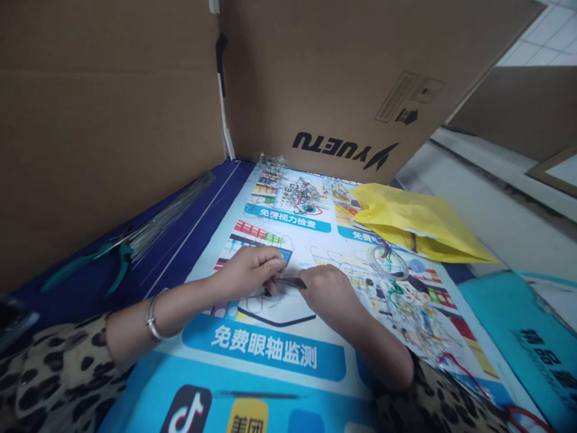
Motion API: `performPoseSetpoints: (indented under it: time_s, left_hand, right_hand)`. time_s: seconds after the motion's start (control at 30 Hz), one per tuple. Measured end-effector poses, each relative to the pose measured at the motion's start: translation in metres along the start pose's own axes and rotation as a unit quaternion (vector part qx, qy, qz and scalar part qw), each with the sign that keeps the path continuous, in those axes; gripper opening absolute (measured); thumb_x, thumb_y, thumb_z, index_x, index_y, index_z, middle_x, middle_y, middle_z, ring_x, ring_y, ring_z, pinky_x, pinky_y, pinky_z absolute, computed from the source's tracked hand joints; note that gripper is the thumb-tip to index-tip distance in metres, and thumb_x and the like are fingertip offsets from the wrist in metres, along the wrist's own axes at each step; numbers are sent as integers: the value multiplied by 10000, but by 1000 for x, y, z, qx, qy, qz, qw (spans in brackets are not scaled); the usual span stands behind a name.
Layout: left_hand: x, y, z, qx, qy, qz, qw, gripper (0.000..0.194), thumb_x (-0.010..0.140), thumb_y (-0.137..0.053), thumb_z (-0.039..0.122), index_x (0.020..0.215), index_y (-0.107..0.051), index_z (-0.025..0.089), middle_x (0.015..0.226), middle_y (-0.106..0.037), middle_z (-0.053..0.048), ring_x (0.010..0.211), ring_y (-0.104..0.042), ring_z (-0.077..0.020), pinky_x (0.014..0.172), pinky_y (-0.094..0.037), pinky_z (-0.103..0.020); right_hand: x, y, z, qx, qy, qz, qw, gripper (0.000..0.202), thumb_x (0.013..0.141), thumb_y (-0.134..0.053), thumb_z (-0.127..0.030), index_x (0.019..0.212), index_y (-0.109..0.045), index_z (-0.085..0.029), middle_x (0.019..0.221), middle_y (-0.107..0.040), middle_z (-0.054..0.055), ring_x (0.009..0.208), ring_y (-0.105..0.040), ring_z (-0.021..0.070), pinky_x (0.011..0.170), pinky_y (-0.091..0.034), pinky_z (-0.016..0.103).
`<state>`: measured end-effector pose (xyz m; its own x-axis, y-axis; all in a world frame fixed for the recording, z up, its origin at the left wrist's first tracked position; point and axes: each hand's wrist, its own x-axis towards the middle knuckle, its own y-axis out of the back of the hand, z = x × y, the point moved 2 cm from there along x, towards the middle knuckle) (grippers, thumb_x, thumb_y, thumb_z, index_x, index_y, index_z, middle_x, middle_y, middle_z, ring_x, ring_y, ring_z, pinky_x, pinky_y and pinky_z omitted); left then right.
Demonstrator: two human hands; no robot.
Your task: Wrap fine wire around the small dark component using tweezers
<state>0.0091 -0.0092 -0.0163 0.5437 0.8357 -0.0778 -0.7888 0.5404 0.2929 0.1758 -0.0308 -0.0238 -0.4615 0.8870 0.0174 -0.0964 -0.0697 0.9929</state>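
Over the middle of the printed poster (324, 240), my two hands are close together. A thin, dark, narrow strip (291, 281) spans the gap between them; its exact kind cannot be made out. My left hand (255, 267), with a silver bangle on its wrist, pinches the strip's left end between thumb and fingers. Curled into a fist, my right hand (329, 294) grips the other end, and its fingertips are hidden from view. Nearer to me, a thin dark rod (259, 395) lies flat on the poster.
Teal-handled pliers (119, 264) and a bundle of thin wires (169, 210) lie at left on dark blue cloth. Loose coloured wires (419, 319), a tape roll (387, 263) and a yellow bag (415, 219) are at right. Cardboard walls (315, 72) stand behind.
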Motion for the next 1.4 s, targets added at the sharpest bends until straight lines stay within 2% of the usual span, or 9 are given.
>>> performPoseSetpoints:
  time_s: [0.17, 0.3, 0.47, 0.67, 0.87, 0.97, 1.17, 1.3, 1.4]
  left_hand:
    - [-3, 1, 7, 176, -80, 13, 981, 232, 859, -413, 303, 728, -566, 190, 595, -623, 29, 578, -591, -110, 575, -382, -187]
    - [-5, -2, 7, 256, -126, 4, 958, 246, 869, -400, 280, 733, -585, 193, 624, -629, 21, 606, -572, -113, 581, -357, -190]
    - [-3, -2, 4, 203, -84, 4, 975, 255, 881, -382, 307, 825, -605, 197, 673, -644, 12, 634, -581, -120, 591, -375, -190]
    - [2, 6, 2, 147, -63, 7, 987, 295, 888, -360, 321, 819, -608, 174, 710, -636, -1, 671, -592, -122, 624, -402, -192]
    - [4, 9, -10, 292, -104, 52, 949, 252, 859, -412, 334, 875, -633, 215, 734, -640, -18, 668, -563, -143, 630, -380, -220]
    - [5, 10, -13, 324, -96, 63, 939, 260, 846, -426, 342, 963, -630, 228, 812, -657, -35, 734, -568, -165, 675, -386, -239]
    - [8, 15, -12, 258, -101, 70, 958, 298, 885, -373, 323, 1019, -620, 224, 763, -652, -7, 634, -561, -123, 620, -387, -202]
    - [10, 11, -14, 226, -96, 57, 968, 334, 874, -400, 329, 1129, -587, 222, 851, -670, -19, 639, -576, -121, 635, -408, -202]
    - [9, 8, -14, 211, -93, 47, 972, 351, 866, -418, 327, 1153, -578, 205, 774, -665, -15, 622, -572, -119, 633, -417, -202]
  right_hand:
    - [-1, 3, 3, 40, -5, -73, 997, 268, 848, -441, -386, 778, -643, -225, 741, -679, 33, 639, -598, 159, 528, -302, 253]
    - [-2, 1, 7, 54, 9, -92, 994, 391, 851, -392, -497, 755, -650, -220, 722, -679, 43, 642, -605, 168, 523, -303, 250]
    - [-1, -2, 9, 77, -15, -90, 993, 359, 862, -386, -464, 803, -645, -223, 763, -682, 38, 666, -605, 163, 536, -308, 254]
    - [2, -3, 9, 56, -23, -19, 998, 261, 849, -442, -403, 802, -608, -206, 757, -656, 32, 696, -574, 166, 626, -322, 279]
    - [4, -9, 11, 25, -16, 36, 999, 146, 824, -475, -294, 760, -558, -194, 739, -617, 36, 750, -535, 180, 676, -288, 301]
    - [6, -11, 14, 38, -17, 38, 998, 107, 806, -492, -267, 761, -555, -193, 737, -607, 30, 752, -525, 172, 682, -280, 296]
    - [9, -12, 23, 101, -52, 27, 993, 193, 846, -448, -335, 776, -566, -198, 756, -615, 22, 719, -524, 154, 648, -288, 271]
    - [11, -12, 23, 97, -42, 29, 994, 179, 837, -464, -329, 764, -563, -199, 743, -614, 24, 714, -529, 161, 646, -288, 278]
    - [11, -12, 20, 92, -38, 31, 995, 162, 827, -479, -320, 770, -570, -199, 747, -616, 29, 719, -533, 165, 645, -286, 284]
